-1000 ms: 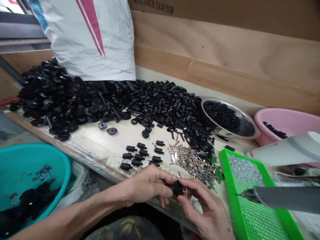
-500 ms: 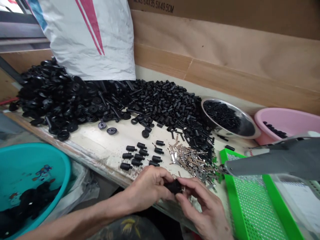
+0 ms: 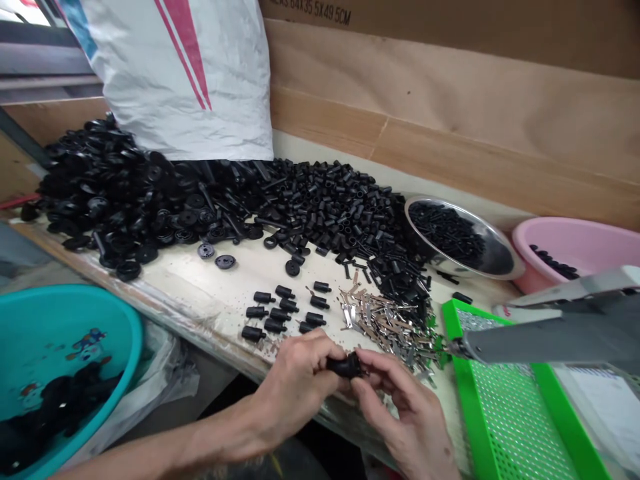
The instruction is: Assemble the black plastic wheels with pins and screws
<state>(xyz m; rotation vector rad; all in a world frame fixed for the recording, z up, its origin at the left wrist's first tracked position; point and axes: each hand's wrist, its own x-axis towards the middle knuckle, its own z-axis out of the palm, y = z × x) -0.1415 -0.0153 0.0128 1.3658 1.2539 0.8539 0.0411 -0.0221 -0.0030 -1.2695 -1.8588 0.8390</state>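
Observation:
Between my two hands, over the table's front edge, is a black plastic cylindrical part [image 3: 343,365]. My left hand [image 3: 300,373] pinches its left end between thumb and fingers. With thumb and forefinger, my right hand [image 3: 400,407] grips the wider right end; a small shiny bit shows there, too small to make out. Just beyond my hands lie several black cylinders with narrow tips [image 3: 275,313], set out in loose rows on the table [image 3: 185,287]. A heap of thin metal strips [image 3: 385,327] lies beyond my right hand.
Piles of black discs and levers [image 3: 125,193] and black tubes [image 3: 345,207] cover the back. At right are a steel bowl [image 3: 505,263], a pink basin [image 3: 600,233], a green tray [image 3: 565,420] and a grey machine arm [image 3: 540,340]. A teal tub [image 3: 115,313] stands at left.
The black part between my fingers shows more of its body now, its right end turned slightly upward. Both hands keep hold of it, and the view has shifted slightly.

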